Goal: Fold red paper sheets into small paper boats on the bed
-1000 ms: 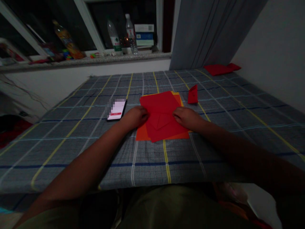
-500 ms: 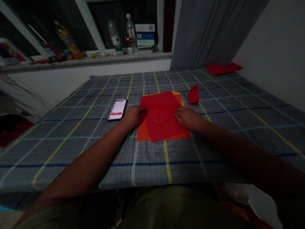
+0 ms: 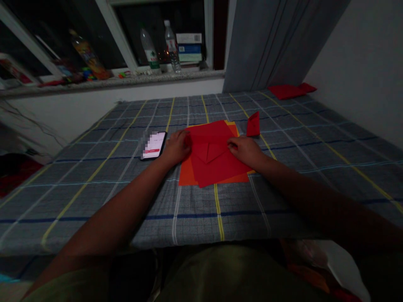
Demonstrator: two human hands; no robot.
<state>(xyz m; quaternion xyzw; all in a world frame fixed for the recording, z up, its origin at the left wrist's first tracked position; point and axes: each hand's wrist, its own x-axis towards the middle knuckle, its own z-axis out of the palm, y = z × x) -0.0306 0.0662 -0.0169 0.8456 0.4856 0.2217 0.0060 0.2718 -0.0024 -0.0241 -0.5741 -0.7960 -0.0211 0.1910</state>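
A folded piece of red paper [image 3: 207, 152], its pointed flap toward me, lies on top of a flat red sheet [image 3: 214, 175]. Under both, orange paper [image 3: 187, 175] shows at the edges. My left hand [image 3: 178, 147] is closed with curled fingers at the left end of the folded paper. At the right end, my right hand [image 3: 247, 150] pinches the paper's edge between thumb and fingers. The dim light hides exactly how the fingertips grip it. Just beyond my right hand stands a small folded red paper piece [image 3: 253, 124].
A phone [image 3: 153, 145] with a lit screen lies left of my left hand on the checked cloth [image 3: 126, 201]. A red item [image 3: 289, 91] rests at the far right corner. Bottles [image 3: 171, 46] and boxes [image 3: 189, 48] stand on the windowsill behind.
The folded paper's top edge has come down a little toward me. My left fingers have shifted slightly up its side. The whole view has moved slightly.
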